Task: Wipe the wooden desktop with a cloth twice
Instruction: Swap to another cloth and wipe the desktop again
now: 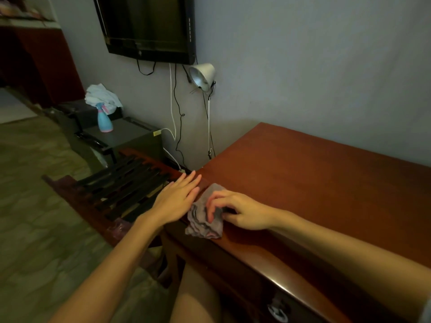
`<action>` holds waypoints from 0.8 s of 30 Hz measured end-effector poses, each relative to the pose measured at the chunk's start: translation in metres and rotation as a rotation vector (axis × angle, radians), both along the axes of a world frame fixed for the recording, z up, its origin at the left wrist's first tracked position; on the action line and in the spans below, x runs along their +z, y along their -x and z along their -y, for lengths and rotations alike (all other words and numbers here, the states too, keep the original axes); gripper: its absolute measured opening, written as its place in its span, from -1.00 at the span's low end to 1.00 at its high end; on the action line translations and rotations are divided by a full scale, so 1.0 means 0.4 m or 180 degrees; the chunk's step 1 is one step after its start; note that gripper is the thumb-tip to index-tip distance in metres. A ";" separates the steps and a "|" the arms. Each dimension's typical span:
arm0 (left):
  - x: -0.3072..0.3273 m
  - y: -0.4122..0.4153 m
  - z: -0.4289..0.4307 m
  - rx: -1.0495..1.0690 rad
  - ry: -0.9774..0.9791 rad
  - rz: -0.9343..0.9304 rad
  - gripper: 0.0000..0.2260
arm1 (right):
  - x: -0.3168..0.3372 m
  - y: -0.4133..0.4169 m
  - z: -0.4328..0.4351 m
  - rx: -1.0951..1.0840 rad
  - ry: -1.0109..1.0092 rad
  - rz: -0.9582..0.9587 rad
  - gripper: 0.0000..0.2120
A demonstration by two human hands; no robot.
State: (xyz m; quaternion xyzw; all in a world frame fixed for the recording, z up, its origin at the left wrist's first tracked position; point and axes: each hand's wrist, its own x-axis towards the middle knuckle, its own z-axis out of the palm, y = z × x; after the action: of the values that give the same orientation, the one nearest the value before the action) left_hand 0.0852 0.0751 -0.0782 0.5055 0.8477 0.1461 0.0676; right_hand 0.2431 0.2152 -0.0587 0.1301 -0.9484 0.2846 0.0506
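A reddish-brown wooden desktop (314, 183) fills the right half of the view. A crumpled grey cloth (203, 220) lies at its near left corner, partly over the edge. My right hand (240, 210) rests on the cloth with fingers curled, pinching it against the wood. My left hand (179, 197) lies flat with fingers spread at the desk's left edge, just left of the cloth, holding nothing.
A white clip lamp (203, 74) and several cables hang by the wall at the desk's far left corner. A wall-mounted TV (149, 26) is above. A slatted wooden rack (121, 190), a dark box with a blue spray bottle (104, 120) and a white rag (102, 96) stand to the left.
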 end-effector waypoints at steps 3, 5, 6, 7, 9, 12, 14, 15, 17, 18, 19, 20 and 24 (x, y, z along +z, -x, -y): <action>0.003 -0.008 0.000 -0.0017 0.0223 -0.0070 -0.52 | 0.005 0.017 0.019 -0.0073 -0.0012 0.0034 -0.64; 0.005 -0.010 0.003 -0.0069 0.0345 -0.0199 -0.51 | -0.002 0.023 0.030 -0.0234 -0.0043 -0.0061 -0.64; 0.009 -0.009 0.004 -0.0099 0.0391 -0.0207 -0.51 | -0.006 0.024 0.035 -0.0338 -0.0073 -0.0129 -0.65; 0.016 -0.007 0.005 -0.0126 0.0436 -0.0155 -0.52 | -0.011 0.023 0.040 -0.0440 -0.0102 -0.0195 -0.66; 0.035 -0.004 0.005 -0.0166 0.0529 0.0032 -0.52 | -0.023 0.018 0.049 -0.0647 -0.0160 -0.0316 -0.65; 0.054 -0.006 0.001 -0.0147 0.0650 0.0303 -0.53 | -0.022 0.016 0.071 -0.0955 -0.0265 -0.0483 -0.67; 0.051 -0.014 -0.002 -0.0110 0.0690 0.0228 -0.53 | -0.012 0.021 0.079 -0.1026 -0.0262 -0.0491 -0.70; 0.046 -0.021 -0.002 -0.0095 0.0683 0.0157 -0.52 | -0.006 0.020 0.081 -0.1043 -0.0249 -0.0466 -0.72; 0.033 -0.031 -0.002 -0.0064 0.0581 -0.0037 -0.52 | 0.001 0.020 0.079 -0.1035 -0.0201 -0.0414 -0.72; 0.028 -0.036 0.000 -0.0049 0.0509 -0.0152 -0.52 | 0.004 0.018 0.080 -0.1029 -0.0173 -0.0377 -0.72; 0.023 -0.042 0.002 -0.0021 0.0416 -0.0282 -0.52 | 0.004 0.017 0.082 -0.1018 -0.0158 -0.0345 -0.72; 0.019 -0.047 0.004 0.0020 0.0314 -0.0437 -0.53 | 0.005 0.018 0.084 -0.1005 -0.0146 -0.0325 -0.72; 0.013 -0.070 0.012 0.0309 -0.0240 -0.0977 -0.55 | 0.029 0.022 0.087 -0.1362 -0.0096 -0.0182 -0.69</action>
State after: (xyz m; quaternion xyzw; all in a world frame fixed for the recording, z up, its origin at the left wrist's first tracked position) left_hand 0.1131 0.0704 -0.0732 0.4825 0.8654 0.1020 -0.0889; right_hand 0.2345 0.1804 -0.0473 -0.0653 -0.9567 0.2494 0.1348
